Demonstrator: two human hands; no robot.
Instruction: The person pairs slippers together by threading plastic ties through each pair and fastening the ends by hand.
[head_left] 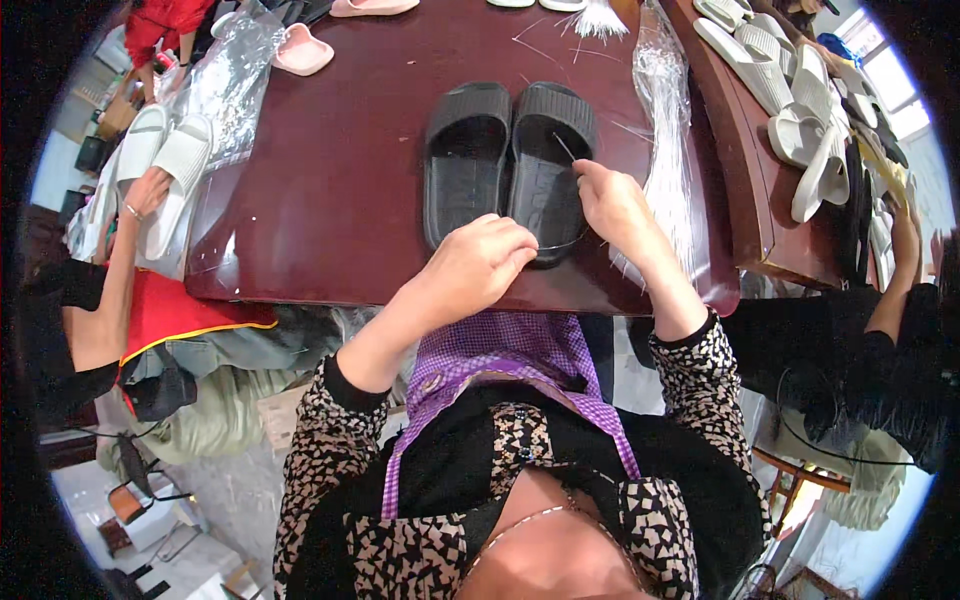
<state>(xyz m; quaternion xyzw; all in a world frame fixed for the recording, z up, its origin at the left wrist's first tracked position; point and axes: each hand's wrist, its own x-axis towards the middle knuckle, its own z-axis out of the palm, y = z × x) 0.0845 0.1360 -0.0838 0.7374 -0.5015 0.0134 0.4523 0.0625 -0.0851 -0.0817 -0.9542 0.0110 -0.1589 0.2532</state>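
A pair of black slide sandals lies side by side before me, toes pointing away: the left slide (465, 190) and the right slide (548, 190). My left hand (468, 265) is curled at their heel ends, fingers pressed together at the right slide's heel. Whether anything small is pinched there is hidden. Between the closed fingers of my right hand (615, 205) is a thin metal rod-like tool (564, 146). It slants over the right slide, with its tip near the underside of the strap.
A plastic sleeve of thin white strands (668, 130) lies along the table's right side. Pink clogs (302, 50) sit at the far left. White slides (180, 170) at left are touched by another person's hand (148, 190). Pale slides (800, 90) pile up at right, beside another person's arm (900, 250).
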